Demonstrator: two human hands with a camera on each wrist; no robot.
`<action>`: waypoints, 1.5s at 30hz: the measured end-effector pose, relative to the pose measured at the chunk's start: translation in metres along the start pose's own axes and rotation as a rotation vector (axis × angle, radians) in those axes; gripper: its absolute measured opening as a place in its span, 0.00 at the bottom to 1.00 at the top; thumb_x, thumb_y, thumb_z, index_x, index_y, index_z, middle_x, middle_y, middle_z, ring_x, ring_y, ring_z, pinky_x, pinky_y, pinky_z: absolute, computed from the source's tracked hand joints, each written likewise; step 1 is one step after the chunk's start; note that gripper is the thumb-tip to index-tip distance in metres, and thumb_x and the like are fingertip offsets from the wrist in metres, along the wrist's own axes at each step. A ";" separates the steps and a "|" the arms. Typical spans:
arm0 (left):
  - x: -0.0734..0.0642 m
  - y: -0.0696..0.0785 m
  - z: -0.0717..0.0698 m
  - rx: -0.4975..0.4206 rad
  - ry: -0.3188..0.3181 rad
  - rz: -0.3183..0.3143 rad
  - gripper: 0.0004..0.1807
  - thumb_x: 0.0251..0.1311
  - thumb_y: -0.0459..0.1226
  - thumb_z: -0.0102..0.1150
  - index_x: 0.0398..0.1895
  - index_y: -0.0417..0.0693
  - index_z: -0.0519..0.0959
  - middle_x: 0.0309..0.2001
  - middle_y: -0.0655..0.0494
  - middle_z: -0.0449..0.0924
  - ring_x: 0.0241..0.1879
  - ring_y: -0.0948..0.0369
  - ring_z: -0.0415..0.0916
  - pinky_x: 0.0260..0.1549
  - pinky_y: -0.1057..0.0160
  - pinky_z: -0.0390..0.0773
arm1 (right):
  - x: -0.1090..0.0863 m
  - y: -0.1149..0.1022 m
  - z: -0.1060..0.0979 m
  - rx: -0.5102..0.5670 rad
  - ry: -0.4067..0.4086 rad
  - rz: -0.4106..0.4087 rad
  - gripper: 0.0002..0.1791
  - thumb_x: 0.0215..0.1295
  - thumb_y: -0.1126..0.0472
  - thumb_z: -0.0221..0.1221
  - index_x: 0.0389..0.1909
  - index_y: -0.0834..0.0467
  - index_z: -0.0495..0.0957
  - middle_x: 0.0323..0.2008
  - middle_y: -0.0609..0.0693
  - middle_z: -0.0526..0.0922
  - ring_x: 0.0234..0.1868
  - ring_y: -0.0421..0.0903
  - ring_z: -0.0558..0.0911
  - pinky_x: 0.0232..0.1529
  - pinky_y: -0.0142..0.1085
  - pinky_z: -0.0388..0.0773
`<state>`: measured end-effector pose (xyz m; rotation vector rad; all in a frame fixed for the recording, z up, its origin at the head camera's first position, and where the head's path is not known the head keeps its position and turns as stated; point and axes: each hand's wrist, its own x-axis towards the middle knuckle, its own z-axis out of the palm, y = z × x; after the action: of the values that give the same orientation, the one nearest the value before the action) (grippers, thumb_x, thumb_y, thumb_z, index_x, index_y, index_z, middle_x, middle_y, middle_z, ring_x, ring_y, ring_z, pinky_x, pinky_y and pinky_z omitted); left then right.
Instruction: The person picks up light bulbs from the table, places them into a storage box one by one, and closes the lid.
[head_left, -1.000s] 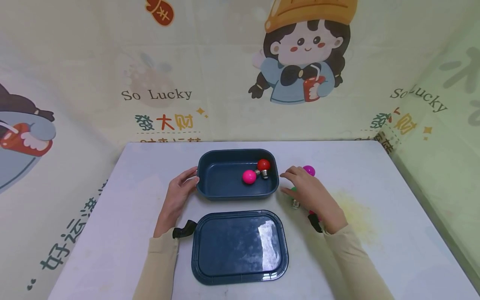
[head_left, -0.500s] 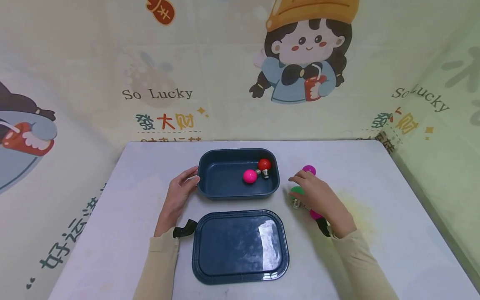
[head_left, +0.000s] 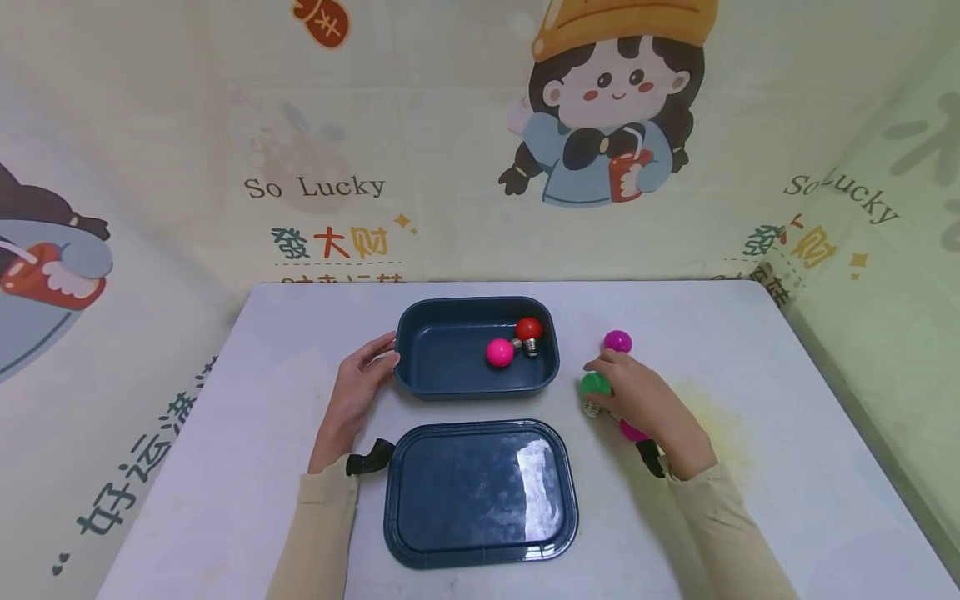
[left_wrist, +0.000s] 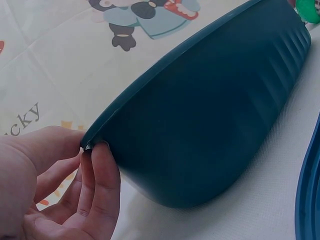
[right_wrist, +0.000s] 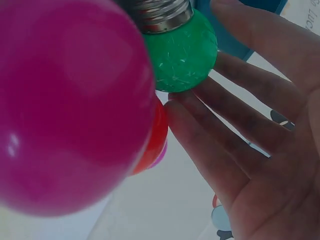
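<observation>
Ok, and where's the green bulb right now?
In the head view, the green bulb is right of the blue box, with the right hand around it.

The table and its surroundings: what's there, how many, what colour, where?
Box: 1, dark blue, on table.
Lid: 1, dark blue, nearer than box.
Red bulb: 1, red, in box.
Pink bulb: 1, pink, in box.
Green bulb: 1, green, right of box.
Purple bulb: 1, purple, beyond green bulb.
Magenta bulb: 1, magenta, nearer than green bulb.
Reddish bulb: 1, red-orange, partly behind magenta bulb.
Table: 1, white, under box.
Printed cloth: count unclear, cream, behind, beside table.
Wrist fittings: 2, black, at wrists.
Sleeves: 2, beige, on arms.
Left hand: 1, bare, gripping box rim.
Right hand: 1, bare, at green bulb.
</observation>
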<state>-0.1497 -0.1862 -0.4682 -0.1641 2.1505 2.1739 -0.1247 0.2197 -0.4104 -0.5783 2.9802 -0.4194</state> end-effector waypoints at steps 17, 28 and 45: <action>0.001 0.001 0.000 -0.010 0.007 -0.017 0.28 0.67 0.42 0.61 0.69 0.48 0.71 0.62 0.50 0.71 0.49 0.65 0.78 0.47 0.72 0.79 | 0.004 0.003 0.007 0.037 0.006 -0.033 0.22 0.48 0.66 0.75 0.47 0.64 0.85 0.42 0.57 0.83 0.45 0.53 0.84 0.49 0.47 0.82; 0.000 0.000 0.000 -0.009 0.002 -0.002 0.29 0.67 0.42 0.62 0.69 0.47 0.70 0.63 0.49 0.71 0.49 0.66 0.78 0.47 0.73 0.79 | 0.007 -0.002 0.001 0.045 0.038 -0.052 0.23 0.47 0.67 0.76 0.48 0.63 0.85 0.43 0.56 0.83 0.45 0.53 0.84 0.48 0.47 0.83; 0.000 0.000 0.000 -0.008 0.011 -0.007 0.29 0.66 0.43 0.62 0.69 0.48 0.71 0.62 0.50 0.71 0.49 0.65 0.78 0.45 0.72 0.79 | 0.012 -0.018 -0.019 0.032 0.128 -0.136 0.22 0.50 0.68 0.74 0.49 0.64 0.84 0.45 0.57 0.82 0.47 0.53 0.83 0.49 0.46 0.83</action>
<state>-0.1501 -0.1859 -0.4679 -0.1843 2.1444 2.1834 -0.1316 0.2042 -0.3879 -0.7831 3.0588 -0.5332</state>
